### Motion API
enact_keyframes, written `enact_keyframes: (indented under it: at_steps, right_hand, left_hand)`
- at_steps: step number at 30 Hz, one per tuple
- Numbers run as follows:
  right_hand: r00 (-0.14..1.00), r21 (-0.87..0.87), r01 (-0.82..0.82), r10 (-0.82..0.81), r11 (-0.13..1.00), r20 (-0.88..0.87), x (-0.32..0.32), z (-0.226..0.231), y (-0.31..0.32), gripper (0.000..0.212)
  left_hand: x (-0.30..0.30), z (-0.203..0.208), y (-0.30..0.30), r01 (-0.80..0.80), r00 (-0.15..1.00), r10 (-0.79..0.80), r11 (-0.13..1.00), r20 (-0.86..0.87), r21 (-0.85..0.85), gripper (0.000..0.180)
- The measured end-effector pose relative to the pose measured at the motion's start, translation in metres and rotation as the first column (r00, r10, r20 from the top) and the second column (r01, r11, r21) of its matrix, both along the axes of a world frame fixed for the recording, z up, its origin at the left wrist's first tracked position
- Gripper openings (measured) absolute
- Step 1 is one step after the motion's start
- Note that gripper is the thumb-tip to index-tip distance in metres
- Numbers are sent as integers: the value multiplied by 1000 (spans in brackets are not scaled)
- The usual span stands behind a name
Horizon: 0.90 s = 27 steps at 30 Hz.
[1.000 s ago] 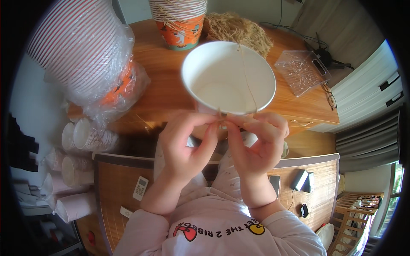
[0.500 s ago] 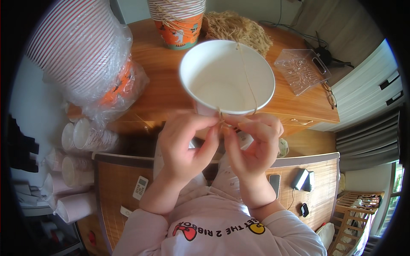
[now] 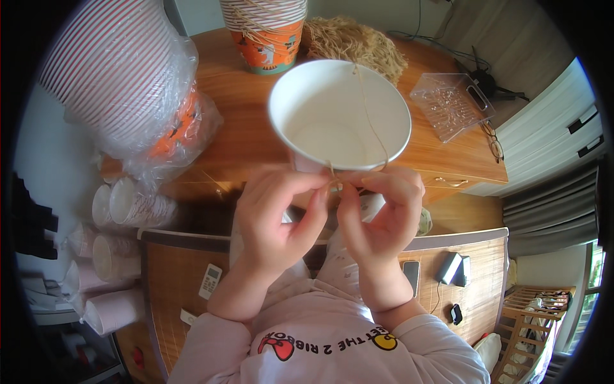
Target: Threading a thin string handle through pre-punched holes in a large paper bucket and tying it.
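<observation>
A large white paper bucket [image 3: 313, 118] stands tilted toward me at the front of the wooden desk, its mouth facing up. Thin brown twine [image 3: 366, 105] passes through its far rim, crosses the opening and comes over the near edge to my fingers. My left hand [image 3: 275, 214] pinches the twine between thumb and index finger, just below the near rim. Right beside it, my right hand [image 3: 384, 217] also pinches twine, thumb and index finger together. The fingertips of both hands nearly meet around a small loop or knot, partly hidden by the fingers.
Behind the bucket are a stack of orange patterned buckets [image 3: 268, 48] with twine and a heap of loose twine [image 3: 358, 48]. A plastic-wrapped bucket stack [image 3: 109, 83] rises at left. A clear tray [image 3: 441, 105] and glasses [image 3: 494, 146] lie at right. More buckets [image 3: 117, 257] stand lower left.
My fingertips have shifted slightly at the twine, and a small loop shows more plainly between them. The bucket has barely moved.
</observation>
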State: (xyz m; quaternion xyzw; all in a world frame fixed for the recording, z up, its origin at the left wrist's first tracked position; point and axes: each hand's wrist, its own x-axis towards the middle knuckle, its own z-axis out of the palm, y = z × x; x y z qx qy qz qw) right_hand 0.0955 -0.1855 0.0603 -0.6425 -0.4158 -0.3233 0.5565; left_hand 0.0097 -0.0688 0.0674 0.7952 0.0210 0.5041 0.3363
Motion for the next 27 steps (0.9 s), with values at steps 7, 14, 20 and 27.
enact_keyframes:
  at_steps: [7, 14, 20, 27]
  right_hand:
    - [994, 4, -62, 62, 998, -89, -1, -2, 0, 38]
    - [998, -12, -47, 46, 999, -44, 0, -2, 0, 39]
    - [999, -40, -27, 26, 999, -27, -2, 1, 0, 40]
    - [992, 7, -44, 45, 999, -116, -4, 2, 2, 40]
  left_hand:
    - [2, -4, -2, 73, 997, -75, 982, -5, -172, 11]
    - [2, -5, -3, 84, 996, -88, 981, -14, -174, 12]
    - [2, -5, -4, 47, 999, -48, 998, -17, -47, 16]
    - [2, -5, -2, 19, 1000, -19, 1000, -5, -14, 17]
